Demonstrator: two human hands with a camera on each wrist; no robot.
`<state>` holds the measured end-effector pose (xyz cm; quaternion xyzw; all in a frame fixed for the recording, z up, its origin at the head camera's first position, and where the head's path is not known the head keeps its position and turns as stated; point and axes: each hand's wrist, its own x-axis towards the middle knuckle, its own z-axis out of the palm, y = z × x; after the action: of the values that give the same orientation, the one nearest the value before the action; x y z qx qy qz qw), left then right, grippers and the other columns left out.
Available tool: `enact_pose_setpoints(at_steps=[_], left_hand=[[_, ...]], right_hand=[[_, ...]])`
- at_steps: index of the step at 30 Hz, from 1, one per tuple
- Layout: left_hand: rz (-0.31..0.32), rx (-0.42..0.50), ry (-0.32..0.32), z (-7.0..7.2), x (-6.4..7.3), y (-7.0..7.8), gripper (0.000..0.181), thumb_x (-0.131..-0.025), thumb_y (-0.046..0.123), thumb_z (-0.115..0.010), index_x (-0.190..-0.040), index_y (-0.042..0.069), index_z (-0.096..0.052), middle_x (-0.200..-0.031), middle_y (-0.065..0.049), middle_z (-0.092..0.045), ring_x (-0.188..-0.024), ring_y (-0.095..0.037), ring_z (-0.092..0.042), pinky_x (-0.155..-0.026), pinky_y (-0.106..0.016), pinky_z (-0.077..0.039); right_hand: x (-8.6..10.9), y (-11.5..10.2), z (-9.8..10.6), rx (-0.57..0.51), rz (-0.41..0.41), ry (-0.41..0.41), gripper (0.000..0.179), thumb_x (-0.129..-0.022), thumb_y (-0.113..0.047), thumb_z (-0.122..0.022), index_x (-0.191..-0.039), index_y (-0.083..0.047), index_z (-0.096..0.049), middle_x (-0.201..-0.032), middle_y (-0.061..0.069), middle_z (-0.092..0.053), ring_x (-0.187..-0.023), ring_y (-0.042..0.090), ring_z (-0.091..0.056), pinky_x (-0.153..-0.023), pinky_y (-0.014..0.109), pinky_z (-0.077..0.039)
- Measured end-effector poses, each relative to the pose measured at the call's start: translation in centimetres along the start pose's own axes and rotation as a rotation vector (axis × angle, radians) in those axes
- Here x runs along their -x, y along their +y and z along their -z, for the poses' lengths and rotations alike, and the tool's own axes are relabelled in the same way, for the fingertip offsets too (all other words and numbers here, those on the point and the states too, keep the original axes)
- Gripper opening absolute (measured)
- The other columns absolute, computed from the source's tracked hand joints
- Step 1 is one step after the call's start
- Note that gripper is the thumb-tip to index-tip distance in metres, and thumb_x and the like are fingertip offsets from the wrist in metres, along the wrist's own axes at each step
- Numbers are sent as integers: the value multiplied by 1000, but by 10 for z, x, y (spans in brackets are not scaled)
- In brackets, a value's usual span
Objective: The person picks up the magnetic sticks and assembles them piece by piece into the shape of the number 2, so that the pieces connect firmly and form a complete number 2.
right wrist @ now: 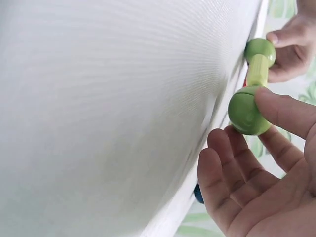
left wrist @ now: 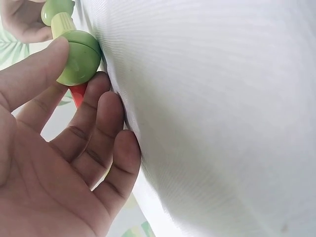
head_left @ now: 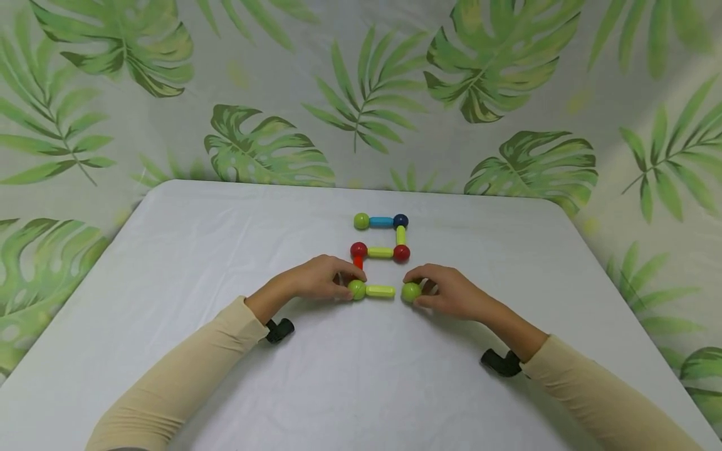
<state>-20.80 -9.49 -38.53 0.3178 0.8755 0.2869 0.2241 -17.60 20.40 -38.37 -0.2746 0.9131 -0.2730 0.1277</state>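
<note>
My left hand point(head_left: 324, 277) pinches a green ball point(head_left: 357, 289) between thumb and fingers at the near left corner of a chain of balls and rods. From that ball a yellow-green rod point(head_left: 380, 291) points right, and a red rod point(head_left: 358, 263) runs back to a red ball point(head_left: 358, 250). Just past the rod's right end, my right hand point(head_left: 451, 292) holds a second green ball point(head_left: 411, 292) by thumb and fingers. A small gap shows between rod and ball in the head view. The right wrist view shows this ball point(right wrist: 245, 112) in line with the rod point(right wrist: 257, 70).
Farther back the chain goes on through a yellow-green rod point(head_left: 380, 252), a red ball point(head_left: 402, 253), another yellow-green rod point(head_left: 400, 235), a dark blue ball point(head_left: 400, 220), a blue rod point(head_left: 381, 222) and a green ball point(head_left: 361, 220). A white cloth covers the table point(head_left: 225, 225).
</note>
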Motion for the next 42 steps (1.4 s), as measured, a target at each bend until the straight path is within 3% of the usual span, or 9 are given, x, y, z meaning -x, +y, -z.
enact_pose_setpoints(at_steps=[14,19,25,33,42], left_hand=[[11,-1,4,0,-1,2,37,-91,16,-70,-128,19,-66,-107,0,-67,-93,-15,-57,-82,-23,-49],[12,3,6,0,-2,1,38,-91,17,-70,-129,19,-66,-107,0,-67,-93,-15,-57,-81,-23,-49],[1,3,8,-1,-1,1,37,-91,16,-71,-128,18,-66,-106,0,-67,-92,-14,-57,-80,-23,-49],[13,1,9,1,1,1,38,-91,16,-71,-128,18,-66,-107,0,-68,-94,-15,-58,-82,-25,-50],[9,-19,24,3,2,-1,38,-91,16,-70,-129,17,-66,-108,-1,-69,-94,-15,-58,-84,-26,-49]], right_hand=[[-9,-3,-4,-34,26,-21,37,-89,-13,-73,-125,-8,-64,-116,5,-67,-94,16,-64,-82,27,-55],[-11,0,3,-30,-6,-15,34,-93,-17,-68,-125,-8,-62,-115,8,-68,-95,18,-65,-80,29,-55],[-22,11,15,26,-62,47,46,-95,-20,-65,-137,-7,-53,-128,16,-62,-103,26,-65,-88,42,-56],[-34,17,19,-19,-124,-62,61,-97,-27,-62,-150,-6,-39,-147,19,-49,-112,30,-63,-90,41,-56],[-38,16,17,-7,-114,-54,63,-97,-27,-61,-151,-6,-38,-148,18,-48,-112,29,-63,-91,41,-56]])
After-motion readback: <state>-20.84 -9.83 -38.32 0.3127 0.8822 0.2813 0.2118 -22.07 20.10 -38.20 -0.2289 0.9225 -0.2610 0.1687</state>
